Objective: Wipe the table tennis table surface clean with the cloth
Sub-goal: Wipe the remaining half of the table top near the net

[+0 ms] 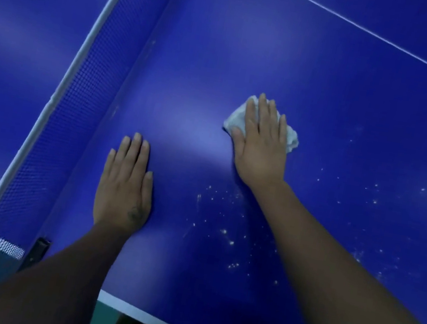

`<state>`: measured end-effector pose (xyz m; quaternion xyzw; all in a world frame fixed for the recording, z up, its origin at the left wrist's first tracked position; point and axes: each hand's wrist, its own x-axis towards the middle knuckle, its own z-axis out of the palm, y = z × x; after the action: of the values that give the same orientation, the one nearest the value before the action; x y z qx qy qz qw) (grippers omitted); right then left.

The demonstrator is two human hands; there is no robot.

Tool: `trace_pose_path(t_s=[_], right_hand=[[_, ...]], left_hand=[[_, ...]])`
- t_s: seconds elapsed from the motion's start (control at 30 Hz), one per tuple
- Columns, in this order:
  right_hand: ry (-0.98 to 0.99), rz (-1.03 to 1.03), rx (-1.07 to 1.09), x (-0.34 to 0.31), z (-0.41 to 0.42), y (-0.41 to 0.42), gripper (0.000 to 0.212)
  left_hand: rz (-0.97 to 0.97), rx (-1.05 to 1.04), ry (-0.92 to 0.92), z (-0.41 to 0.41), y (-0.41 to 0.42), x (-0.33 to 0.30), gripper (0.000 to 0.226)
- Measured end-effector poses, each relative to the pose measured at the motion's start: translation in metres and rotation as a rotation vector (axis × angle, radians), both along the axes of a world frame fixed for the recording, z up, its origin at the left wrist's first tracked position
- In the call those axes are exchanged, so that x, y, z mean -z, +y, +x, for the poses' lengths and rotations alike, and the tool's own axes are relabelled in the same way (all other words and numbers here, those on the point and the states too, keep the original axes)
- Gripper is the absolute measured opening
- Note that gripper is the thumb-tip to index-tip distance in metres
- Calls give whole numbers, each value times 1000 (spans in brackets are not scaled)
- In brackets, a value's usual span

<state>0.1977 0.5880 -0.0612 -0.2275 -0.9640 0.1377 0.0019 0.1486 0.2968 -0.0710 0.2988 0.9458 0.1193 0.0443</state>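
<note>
The blue table tennis table (345,93) fills the view. A crumpled white cloth (237,119) lies on it near the middle. My right hand (262,144) presses flat on the cloth with straight fingers and covers most of it. My left hand (124,189) rests flat on the bare surface, closer to me and beside the net. White specks and smears (223,231) dot the surface between my forearms and off to the right.
The net (76,99) with its white top band runs diagonally along the left, fixed by a black clamp (36,249) at the table's near edge. A white centre line (369,32) crosses the far right. The white table edge (152,320) lies near me, green floor beyond it.
</note>
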Motion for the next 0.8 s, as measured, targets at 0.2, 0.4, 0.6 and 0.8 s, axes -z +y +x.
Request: trace_pose_path(t_s=[0.2,0.4,0.6,0.8], right_hand=[[76,24,-408,8,12,-71,63],[-7,-16,-820,1,81,-88,63],[14,9,-219,-2,5,-54,62],[-28,-85,-585,-7,68,-120,69]], left_hand=[[45,-7,14,-3,1,3,57],[48,-14,10,-5,1,4,56],[48,-19,0,-5,2,3,57],[58,-21,21,-4,1,5,57]])
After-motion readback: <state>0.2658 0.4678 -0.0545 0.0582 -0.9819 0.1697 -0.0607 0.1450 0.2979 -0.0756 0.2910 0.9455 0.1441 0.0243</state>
